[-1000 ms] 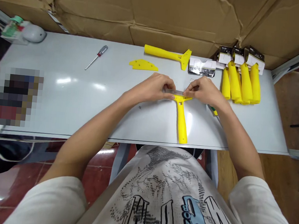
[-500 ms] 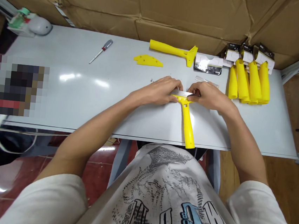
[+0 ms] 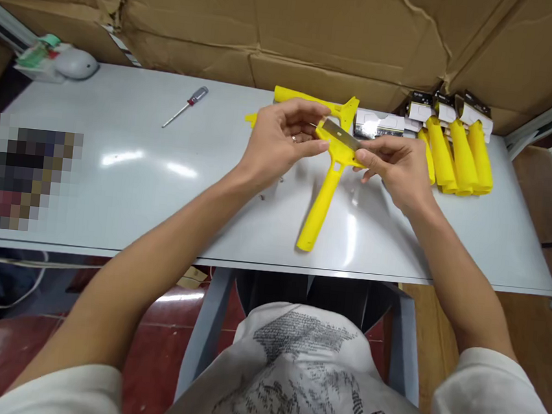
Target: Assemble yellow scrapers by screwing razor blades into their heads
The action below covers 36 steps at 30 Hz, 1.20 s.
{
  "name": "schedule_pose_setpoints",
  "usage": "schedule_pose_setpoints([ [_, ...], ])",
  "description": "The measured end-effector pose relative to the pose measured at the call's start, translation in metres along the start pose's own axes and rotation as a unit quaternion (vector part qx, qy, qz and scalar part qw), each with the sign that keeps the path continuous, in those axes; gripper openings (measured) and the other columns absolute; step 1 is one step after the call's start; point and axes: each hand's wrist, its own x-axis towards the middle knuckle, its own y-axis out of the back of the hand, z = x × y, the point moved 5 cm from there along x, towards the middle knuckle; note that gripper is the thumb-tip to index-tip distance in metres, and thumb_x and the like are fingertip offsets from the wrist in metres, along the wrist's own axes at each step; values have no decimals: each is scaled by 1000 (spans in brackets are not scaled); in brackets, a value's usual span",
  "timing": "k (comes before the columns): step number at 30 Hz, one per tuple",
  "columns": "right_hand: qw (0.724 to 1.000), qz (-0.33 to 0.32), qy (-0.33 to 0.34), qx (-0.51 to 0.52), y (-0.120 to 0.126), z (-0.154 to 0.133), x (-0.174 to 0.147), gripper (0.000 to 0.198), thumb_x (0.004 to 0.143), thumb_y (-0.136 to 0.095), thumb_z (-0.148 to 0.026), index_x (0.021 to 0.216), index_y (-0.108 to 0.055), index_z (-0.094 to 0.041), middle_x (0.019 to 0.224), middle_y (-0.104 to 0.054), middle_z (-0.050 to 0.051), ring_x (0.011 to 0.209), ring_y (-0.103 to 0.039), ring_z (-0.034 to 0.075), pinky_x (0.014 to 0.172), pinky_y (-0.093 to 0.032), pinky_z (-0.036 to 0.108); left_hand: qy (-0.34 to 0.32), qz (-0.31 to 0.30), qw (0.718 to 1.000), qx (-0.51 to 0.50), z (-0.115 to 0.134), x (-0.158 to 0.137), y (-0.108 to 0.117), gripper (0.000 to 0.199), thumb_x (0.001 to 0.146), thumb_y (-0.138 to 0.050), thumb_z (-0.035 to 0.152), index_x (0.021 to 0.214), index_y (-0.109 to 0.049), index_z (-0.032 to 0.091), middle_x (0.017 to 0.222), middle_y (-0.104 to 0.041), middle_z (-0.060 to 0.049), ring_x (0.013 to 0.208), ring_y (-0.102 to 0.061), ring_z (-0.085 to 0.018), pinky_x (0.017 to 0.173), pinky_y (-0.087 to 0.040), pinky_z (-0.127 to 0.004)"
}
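Note:
A yellow scraper [image 3: 322,202] is raised a little over the white table, its handle slanting down toward me and to the left. Across its wide head lies a flat metal blade [image 3: 340,134]. My left hand [image 3: 283,133] is closed at the head's left end, thumb in front and fingers curled behind. At the other end, my right hand [image 3: 399,167] pinches the head and the blade's right tip between thumb and fingers. Behind my left hand a yellow plate [image 3: 250,120] shows only its left tip. Another yellow scraper [image 3: 303,96] lies beyond, partly covered by my left fingers.
A screwdriver [image 3: 186,106] lies at the back left. Several yellow handles with card packaging [image 3: 464,157] stand grouped at the right, beside a black-and-white package [image 3: 379,124]. Tiny bits [image 3: 262,197] lie near my left wrist. Cardboard [image 3: 322,29] lines the back.
The scraper has been lifted and turned, so its handle now swings left and its head tilts down to the right. Both hands have moved up with it and the blade.

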Motion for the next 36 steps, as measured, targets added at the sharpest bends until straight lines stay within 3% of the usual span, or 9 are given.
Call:
schedule_pose_setpoints([
  [3,999,-10,-7,49,-7,1,-3,65,68,-118,-75,97,-90,-24,92,-85,6,79,-81,22,62,-67,37,-16,15,999,-27,4,-4,-4,58,67,-127,31,108,-85,27,117,-88,-5,117,-86,-30,101,-74,-46],
  [9,992,-79,-49,85,-20,1,-13,70,64,-122,-73,98,-86,-23,97,-87,6,85,-83,22,71,-72,37,-72,-21,996,-37,20,-14,-10,66,72,-127,55,117,-86,30,121,-91,-4,123,-86,-31,106,-75,-50],
  [13,992,-59,-39,107,-24,-1,-16,70,60,-123,-70,96,-89,-21,93,-88,5,83,-83,20,69,-71,32,-85,-33,996,-8,26,-21,-13,62,78,-123,62,116,-85,29,124,-92,-5,122,-88,-32,101,-77,-47],
  [16,991,-33,6,130,-25,-2,-15,66,59,-125,-66,93,-91,-21,87,-87,3,77,-83,18,63,-69,28,-83,-51,995,31,29,-32,-23,55,92,-111,72,109,-85,27,114,-91,-5,108,-90,-28,93,-78,-42],
  [22,985,-44,67,150,-25,-5,-15,53,67,-125,-56,94,-96,-21,87,-87,2,75,-83,15,61,-71,23,-75,-84,993,39,33,-43,-32,56,102,-99,80,107,-82,27,104,-88,-5,81,-85,-22,64,-74,-36],
  [29,986,-61,108,112,-29,-8,-18,49,78,-119,-61,103,-100,-23,101,-91,3,83,-85,15,72,-78,26,-97,-123,984,80,35,-34,-24,49,108,-93,75,112,-79,28,110,-86,-7,92,-84,-24,68,-73,-35],
  [33,981,-8,190,33,-29,-8,-23,53,90,-109,-69,105,-97,-20,99,-90,3,74,-81,13,70,-73,26,-127,-104,980,114,37,-40,-26,53,111,-85,81,110,-74,28,93,-77,-2,73,-73,-18,63,-66,-34],
  [36,974,-13,228,10,-32,-5,-23,49,98,-103,-67,110,-95,-20,102,-90,3,74,-83,12,71,-72,26,-134,-88,976,148,42,-40,-23,58,111,-84,85,105,-73,28,87,-75,0,66,-68,-16,60,-63,-36],
])
